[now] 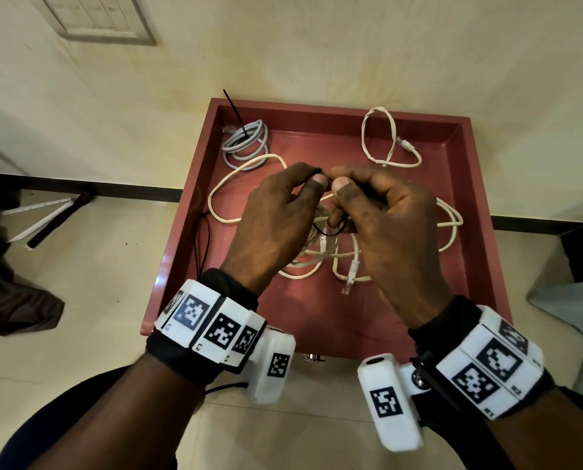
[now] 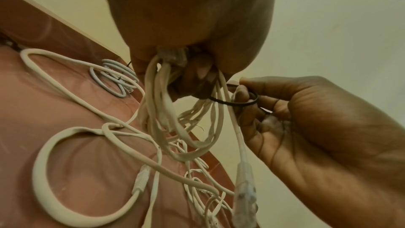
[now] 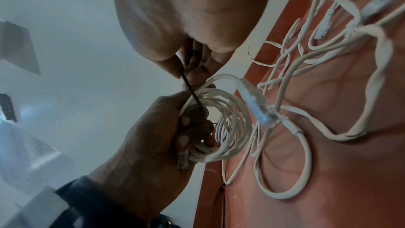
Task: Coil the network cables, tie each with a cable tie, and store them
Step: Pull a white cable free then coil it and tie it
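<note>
Over the red tray [image 1: 181, 212], my left hand [image 1: 312, 179] grips a coil of white network cable [image 3: 221, 127], its fingers curled through the loops. A black cable tie [image 2: 236, 103] loops round the coil's strands. My right hand [image 1: 342, 184] pinches this tie [image 3: 190, 89] between thumb and fingers, close against the left hand. One clear plug [image 3: 260, 108] of the coil hangs free. A grey cable coil [image 1: 246, 140] bound with a black tie lies in the tray's far left corner.
Loose white cables lie in the tray: a long loop [image 1: 235, 178] at the left, a short one [image 1: 381, 137] at the far right, more under my hands. Spare black ties [image 1: 205, 239] lie along the tray's left wall. The tray stands against a cream wall.
</note>
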